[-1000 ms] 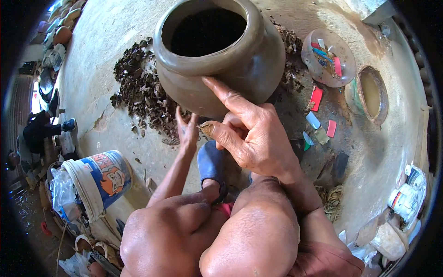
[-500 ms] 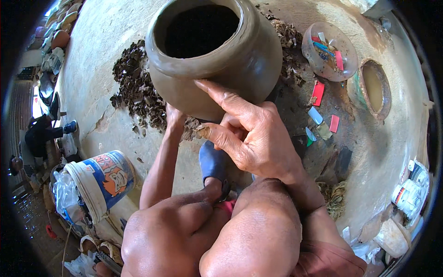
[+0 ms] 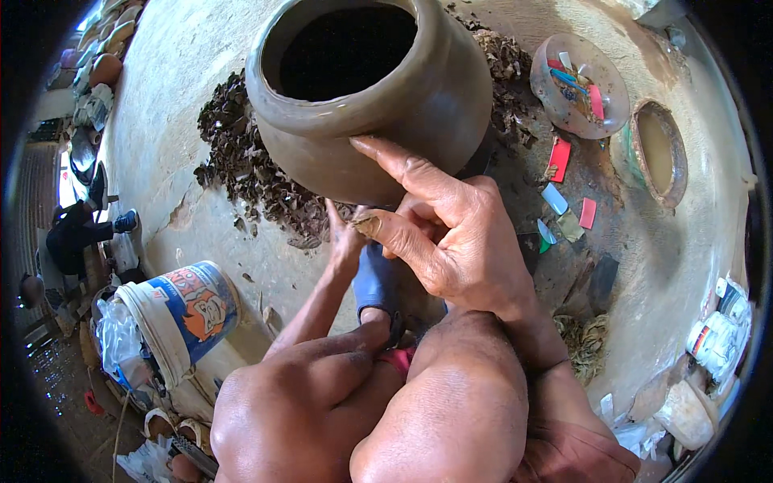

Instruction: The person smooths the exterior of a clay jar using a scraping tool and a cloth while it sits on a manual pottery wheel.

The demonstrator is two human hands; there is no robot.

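A large brown clay pot (image 3: 378, 121) with a wide dark mouth stands on the floor in front of me. My right hand (image 3: 451, 233) rests its index finger on the pot's lower wall and pinches a small flat scraping tool (image 3: 367, 224) against the clay. My left hand (image 3: 345, 237) reaches under the pot's base with its fingers extended against the clay; its palm is hidden. My bare knees fill the bottom of the view.
Dark clay shavings (image 3: 241, 173) lie around the pot. A clear bowl of coloured tools (image 3: 580, 84) and a water bowl (image 3: 660, 153) sit at right, with coloured scrapers (image 3: 560, 157) between. A blue and white bucket (image 3: 185, 314) stands at left. A blue sandal (image 3: 374, 282) lies under my hands.
The pot has come closer and higher in view. My left hand slid further under its base, and my right hand stayed on the lower wall with the tool.
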